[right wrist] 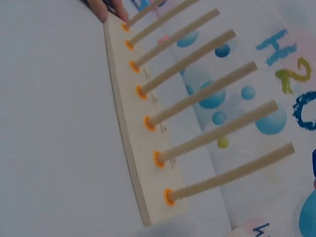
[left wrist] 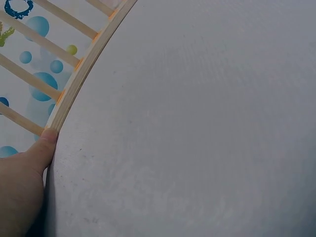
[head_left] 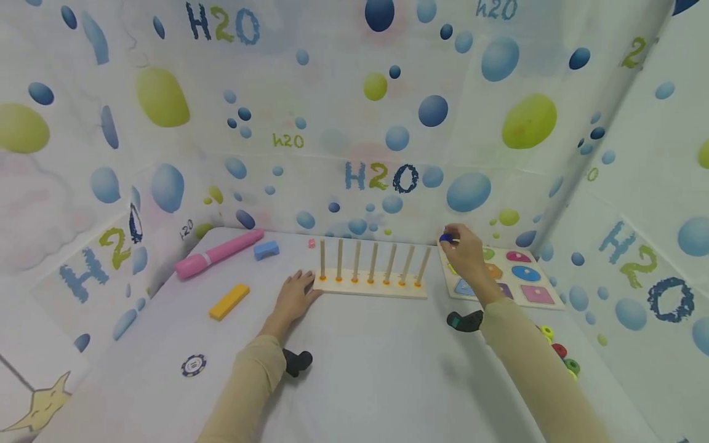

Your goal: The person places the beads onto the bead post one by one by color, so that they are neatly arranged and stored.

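Observation:
A wooden peg board (head_left: 368, 284) with several upright pegs stands toward the back of the table. My left hand (head_left: 295, 298) holds its left end, the thumb (left wrist: 48, 137) against the front edge. Past the board's right end, my right hand (head_left: 465, 249) is raised and pinches a small dark-blue piece (head_left: 446, 238) between thumb and fingers; its exact shape is partly hidden. Below that hand lies a shape puzzle board (head_left: 451, 291) with coloured pieces, partly covered by the hand and forearm. The right wrist view shows the pegs (right wrist: 202, 103) bare.
Several coloured rings (head_left: 559, 351) lie at the right, partly behind the right sleeve. On the left are a pink marker-shaped object (head_left: 218, 253), a blue block (head_left: 266, 250), a yellow block (head_left: 229, 301) and a poker chip (head_left: 194, 365). A patterned wall (head_left: 332, 123) rises behind the table.

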### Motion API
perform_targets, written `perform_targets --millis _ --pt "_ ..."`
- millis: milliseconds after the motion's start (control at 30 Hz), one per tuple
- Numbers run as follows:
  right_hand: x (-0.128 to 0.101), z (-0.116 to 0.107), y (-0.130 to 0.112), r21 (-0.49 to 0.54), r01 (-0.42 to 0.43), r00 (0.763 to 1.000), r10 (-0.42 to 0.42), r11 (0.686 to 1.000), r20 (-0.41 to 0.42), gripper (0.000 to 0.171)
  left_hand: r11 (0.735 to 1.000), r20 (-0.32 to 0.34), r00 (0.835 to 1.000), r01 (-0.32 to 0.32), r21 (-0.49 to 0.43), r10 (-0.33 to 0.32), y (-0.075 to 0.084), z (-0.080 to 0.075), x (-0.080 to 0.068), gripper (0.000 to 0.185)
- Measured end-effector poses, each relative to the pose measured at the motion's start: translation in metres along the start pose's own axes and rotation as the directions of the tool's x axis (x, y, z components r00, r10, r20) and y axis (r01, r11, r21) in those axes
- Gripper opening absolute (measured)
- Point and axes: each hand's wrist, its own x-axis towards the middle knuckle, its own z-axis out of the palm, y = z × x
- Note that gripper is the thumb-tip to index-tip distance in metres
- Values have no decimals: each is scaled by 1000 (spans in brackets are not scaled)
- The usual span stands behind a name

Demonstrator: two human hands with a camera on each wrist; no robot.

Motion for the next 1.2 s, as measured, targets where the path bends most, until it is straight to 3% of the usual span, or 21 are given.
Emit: perform_targets --millis 200,400,633,967,1200 --pt "14 34 -31 52 -2 999 -1 999 51 36 1000 -10 1000 2 -1 -2 1 -4 -3 57" --pt "22 73 -59 105 64 991 -76 992 108 36 1000 -7 1000 7 -10 -7 1 -4 -6 57" --pt "27 109 -88 188 157 967 -190 969 169 34 1000 -1 1000 2 6 -2 -1 1 -4 57" --pt "31 150 -127 239 171 932 -236 956 277 37 998 -40 998 -55 6 55 -1 -2 -2 55" --pt "30 171 -139 249 203 912 -276 947 305 36 998 -40 998 -45 41 46 -4 1 -1 55"
